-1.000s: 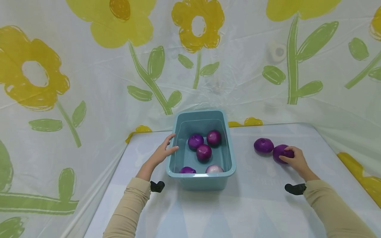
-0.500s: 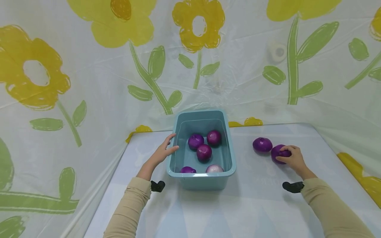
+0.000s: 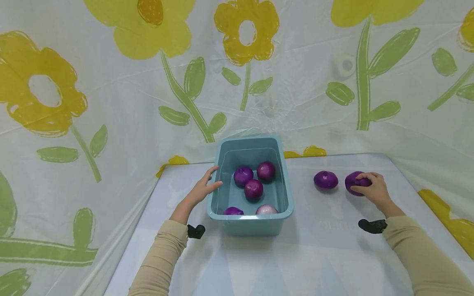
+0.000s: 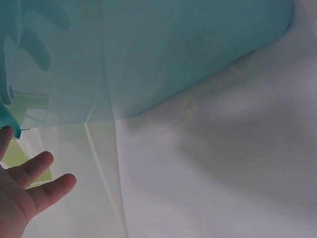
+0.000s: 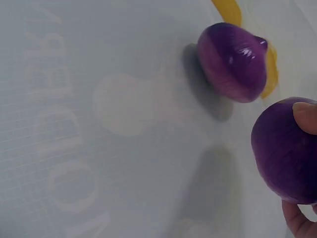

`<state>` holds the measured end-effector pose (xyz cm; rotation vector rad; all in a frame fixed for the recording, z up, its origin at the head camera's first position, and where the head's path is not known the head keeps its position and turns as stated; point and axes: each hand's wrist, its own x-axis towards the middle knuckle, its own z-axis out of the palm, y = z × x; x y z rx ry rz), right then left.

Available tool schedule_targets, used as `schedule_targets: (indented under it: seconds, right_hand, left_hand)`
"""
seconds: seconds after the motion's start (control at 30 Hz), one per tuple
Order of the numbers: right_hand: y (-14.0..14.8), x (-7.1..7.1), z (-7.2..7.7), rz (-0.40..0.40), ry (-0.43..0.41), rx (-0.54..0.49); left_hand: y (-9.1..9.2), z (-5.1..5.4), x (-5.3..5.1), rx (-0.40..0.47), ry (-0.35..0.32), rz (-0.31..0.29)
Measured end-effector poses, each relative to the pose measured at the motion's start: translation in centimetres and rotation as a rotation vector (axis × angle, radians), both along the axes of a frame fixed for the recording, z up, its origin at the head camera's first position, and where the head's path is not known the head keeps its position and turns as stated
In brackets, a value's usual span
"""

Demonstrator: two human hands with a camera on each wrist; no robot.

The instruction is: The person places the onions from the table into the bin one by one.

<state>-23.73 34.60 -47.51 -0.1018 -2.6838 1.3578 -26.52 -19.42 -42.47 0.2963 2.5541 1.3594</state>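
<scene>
My right hand grips a purple onion from its right side; in the right wrist view the thumb and fingers pinch this onion. A second purple onion lies on the table just left of it, with a gap between them. My left hand has its fingers spread at the left rim of the blue bin, and in the left wrist view the left hand shows straight fingers beside the bin wall. Several onions, among them a purple one and a paler one, lie inside the bin.
The bin stands mid-table near the back edge. Behind the white table hangs a white curtain printed with yellow flowers; it also runs along both sides.
My right hand has moved right and slightly back with its onion, after a small shift left. The two onions outside the bin, close together before, now stand apart. My left hand has stayed put.
</scene>
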Motion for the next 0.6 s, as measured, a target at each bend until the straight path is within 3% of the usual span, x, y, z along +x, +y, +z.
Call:
schedule_targets:
  seconds: [0.37, 0.6]
  right_hand:
    - [-0.8, -1.2, 3.1, 0.035, 0.042, -0.006]
    - [-1.7, -1.9, 4.8, 0.044, 0.017, -0.002]
  left_hand:
    - [0.0, -0.1, -0.1, 0.0, -0.004, -0.002]
    - [0.0, 0.0, 0.0, 0.001, -0.007, 0.001]
